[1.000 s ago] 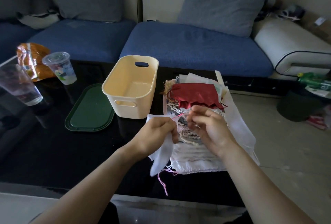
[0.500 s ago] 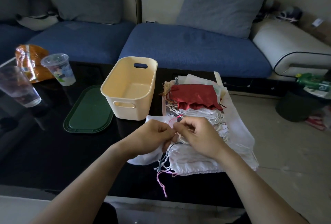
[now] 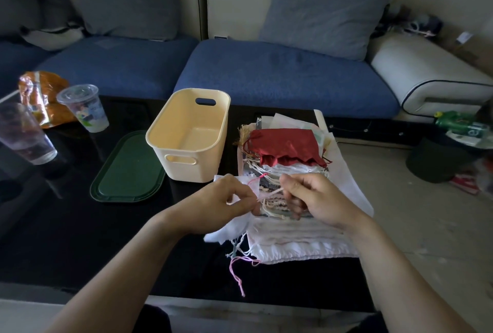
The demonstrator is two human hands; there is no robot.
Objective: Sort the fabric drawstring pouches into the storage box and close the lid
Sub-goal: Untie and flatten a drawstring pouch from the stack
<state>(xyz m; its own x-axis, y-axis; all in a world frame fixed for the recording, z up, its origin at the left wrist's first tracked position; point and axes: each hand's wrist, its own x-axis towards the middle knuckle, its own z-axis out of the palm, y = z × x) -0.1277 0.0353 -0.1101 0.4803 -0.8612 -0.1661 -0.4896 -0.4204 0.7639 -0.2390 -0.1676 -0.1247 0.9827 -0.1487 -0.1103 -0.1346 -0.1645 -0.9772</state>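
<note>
Pinching cord (image 3: 269,192) crosswise (both hands (image 3: 224,203)).

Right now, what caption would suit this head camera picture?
Both hands work a pouch's drawstring beside the empty cream storage box, green lid lying alongside.

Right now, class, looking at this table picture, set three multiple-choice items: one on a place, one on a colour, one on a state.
1. Where does the green lid lie?
A. left of the cream storage box
B. on the box
C. on the sofa

2. What colour is the pouch on top of the pouch pile?
A. blue
B. red
C. yellow

3. What is inside the storage box?
A. several pouches
B. a cup
C. nothing visible

Answers:
1 A, the lid rests flat on the black table beside the box's left wall.
2 B, a red pouch tops the stack.
3 C, the bare cream floor shows, while the left hand and right hand pinch a cord over the pile.
</note>
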